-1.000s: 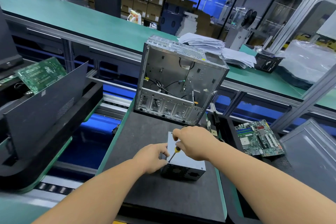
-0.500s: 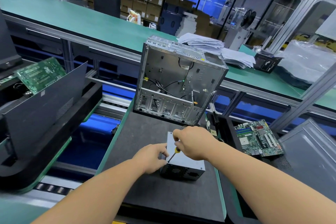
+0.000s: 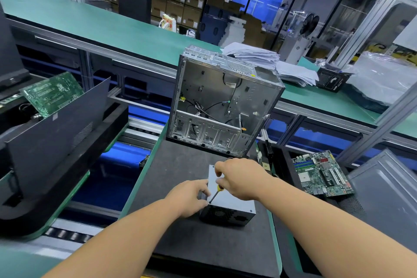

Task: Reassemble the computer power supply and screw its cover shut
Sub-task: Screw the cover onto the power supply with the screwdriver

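Observation:
The grey metal power supply [image 3: 234,204] sits on a dark mat [image 3: 180,232], its black vented fan side facing me. My right hand [image 3: 240,179] grips a small screwdriver [image 3: 215,194] with a yellow handle, the tip pressed at the near left corner of the cover. My left hand [image 3: 188,198] holds the left side of the power supply, fingers curled over its top edge. The screw under the tip is hidden.
An open, empty computer case [image 3: 223,101] stands upright just behind the power supply. A motherboard [image 3: 321,174] lies to the right, beside a grey side panel [image 3: 388,192]. A black panel [image 3: 52,128] and another green board [image 3: 52,93] are to the left.

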